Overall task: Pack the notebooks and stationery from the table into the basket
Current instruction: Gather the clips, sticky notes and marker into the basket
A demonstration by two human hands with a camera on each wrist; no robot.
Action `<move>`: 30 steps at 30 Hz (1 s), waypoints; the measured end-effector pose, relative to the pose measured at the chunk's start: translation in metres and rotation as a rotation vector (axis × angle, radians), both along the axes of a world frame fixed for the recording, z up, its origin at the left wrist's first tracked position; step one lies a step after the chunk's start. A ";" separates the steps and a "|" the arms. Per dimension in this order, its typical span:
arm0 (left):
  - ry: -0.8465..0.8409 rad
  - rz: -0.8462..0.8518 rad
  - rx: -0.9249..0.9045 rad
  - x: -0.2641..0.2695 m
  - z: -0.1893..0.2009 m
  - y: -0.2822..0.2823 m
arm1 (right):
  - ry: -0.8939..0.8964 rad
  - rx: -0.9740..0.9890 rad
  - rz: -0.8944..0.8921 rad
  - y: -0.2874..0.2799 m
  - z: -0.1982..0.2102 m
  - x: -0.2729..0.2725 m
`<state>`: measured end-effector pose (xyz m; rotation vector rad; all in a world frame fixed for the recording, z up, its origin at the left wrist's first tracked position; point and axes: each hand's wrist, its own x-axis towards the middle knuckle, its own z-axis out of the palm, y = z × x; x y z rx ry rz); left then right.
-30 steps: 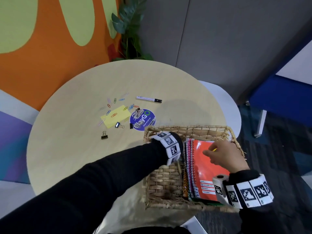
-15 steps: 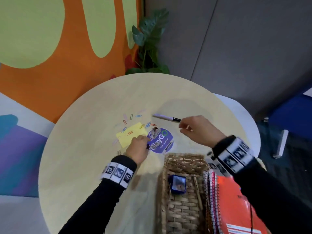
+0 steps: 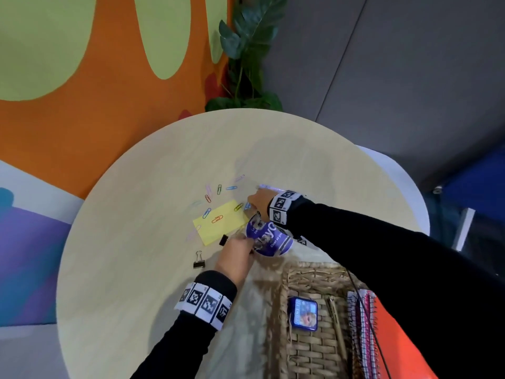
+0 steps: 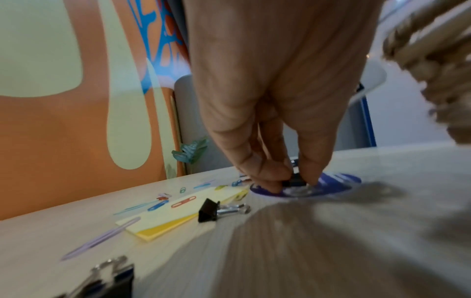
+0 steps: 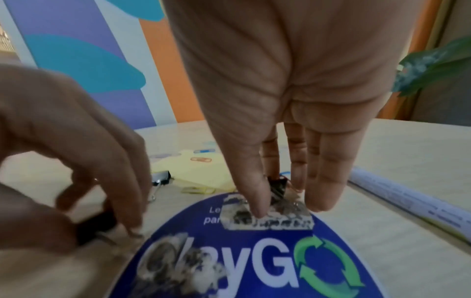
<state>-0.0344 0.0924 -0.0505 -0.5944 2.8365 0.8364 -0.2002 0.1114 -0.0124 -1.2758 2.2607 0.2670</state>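
1. Left hand [image 4: 277,100] pinches one black binder clip [image 4: 295,181] between thumb and fingers, on the near edge of the round blue sticker [image 5: 254,262].
2. Right hand [image 5: 285,96] pinches a second small black clip [image 5: 276,186] with fingertips pointing down at the sticker's far edge.
3. Two more binder clips lie loose left of the left-hand grip: one [image 3: 223,239] by the yellow sticky pad [image 3: 218,222], one [image 3: 199,260] nearer the table [image 3: 123,242] edge.
4. About eight colored paper clips [image 3: 217,219] are scattered on and beyond the pad.
5. One pen [image 5: 407,203] lies just right of the right fingers.
6. Basket [image 3: 306,359], right of the left wrist, holds spiral notebooks [image 3: 366,337], count unclear, one blue tin [image 3: 303,313].
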 end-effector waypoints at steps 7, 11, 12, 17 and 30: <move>0.128 0.132 0.138 0.044 0.012 0.015 | 0.056 0.048 0.065 0.001 0.007 0.005; 0.078 0.152 0.255 0.073 0.012 0.028 | 0.051 -0.049 0.089 0.031 0.060 0.026; 0.067 0.158 0.273 0.079 0.011 0.030 | 0.032 -0.105 0.087 0.050 0.075 0.037; 0.111 0.201 0.341 0.099 0.017 0.043 | -0.228 -0.131 0.036 0.163 0.090 0.105; 0.221 -0.053 0.245 0.113 0.090 0.101 | -0.140 0.123 0.055 0.211 -0.002 0.158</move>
